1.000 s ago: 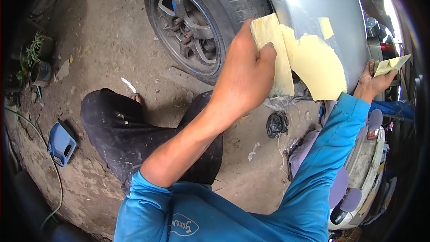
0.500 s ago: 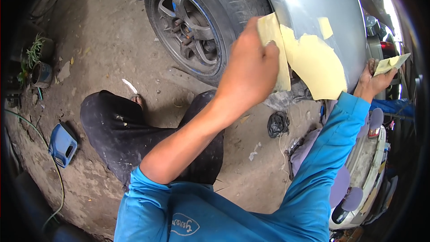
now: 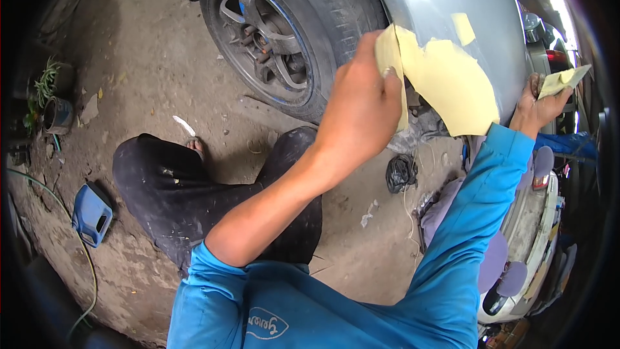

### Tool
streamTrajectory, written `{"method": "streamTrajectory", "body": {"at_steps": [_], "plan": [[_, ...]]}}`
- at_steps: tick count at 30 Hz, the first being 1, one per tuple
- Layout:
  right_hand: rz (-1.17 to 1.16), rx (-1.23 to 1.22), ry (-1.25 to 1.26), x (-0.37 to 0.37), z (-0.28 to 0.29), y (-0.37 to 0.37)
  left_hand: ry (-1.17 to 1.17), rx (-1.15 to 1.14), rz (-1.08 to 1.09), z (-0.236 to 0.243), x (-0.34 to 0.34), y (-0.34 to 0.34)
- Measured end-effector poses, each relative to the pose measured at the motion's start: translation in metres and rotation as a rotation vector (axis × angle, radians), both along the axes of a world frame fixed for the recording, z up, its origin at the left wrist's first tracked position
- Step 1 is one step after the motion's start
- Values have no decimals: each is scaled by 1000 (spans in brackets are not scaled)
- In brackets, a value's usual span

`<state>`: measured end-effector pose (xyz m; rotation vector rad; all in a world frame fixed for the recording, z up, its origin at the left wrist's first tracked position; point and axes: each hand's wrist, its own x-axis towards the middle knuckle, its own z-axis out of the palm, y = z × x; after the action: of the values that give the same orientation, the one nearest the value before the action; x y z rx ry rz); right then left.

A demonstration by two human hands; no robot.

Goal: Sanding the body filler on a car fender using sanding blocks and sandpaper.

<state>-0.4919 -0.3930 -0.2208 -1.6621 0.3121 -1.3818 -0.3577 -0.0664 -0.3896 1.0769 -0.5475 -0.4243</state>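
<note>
Paste (image 3: 455,87), pale yellow: spread over near end of grey car panel (image 3: 439,0), right of wheel (image 3: 258,42); farther panel mostly bare. Left hand (image 3: 363,106): clamped on spreader (image 3: 390,52), at paste's left edge. Right hand (image 3: 535,115): clamped on smeared plate (image 3: 553,83).

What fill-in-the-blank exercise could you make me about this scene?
1. The left hand holds a flat piece coloured pale ____.
2. The right hand holds another flat piece, so the number of occupied hands is ____.
3. The person's shirt is coloured ____.
Missing words: yellow; two; blue.
</note>
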Motion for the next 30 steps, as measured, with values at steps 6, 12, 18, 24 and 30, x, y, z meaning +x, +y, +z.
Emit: {"method": "streamTrajectory", "body": {"at_steps": [6, 12, 18, 24, 30], "plan": [[-2, 10, -32, 2, -3, -2, -145, 63, 79, -20, -16, -13], [27, 25, -49, 7, -3, 7, 150, 171, -199, -67, -29, 28], [-21, 12, -89, 14, -3, 25, -515, 564, -298, -34, -30, 54], [71, 13, -116, 20, -13, 18, -749, 605, -175, -32, -8, 65], [-76, 90, -201, 25, -10, 35, 462, 276, -318, -35, 19, 115]]}}
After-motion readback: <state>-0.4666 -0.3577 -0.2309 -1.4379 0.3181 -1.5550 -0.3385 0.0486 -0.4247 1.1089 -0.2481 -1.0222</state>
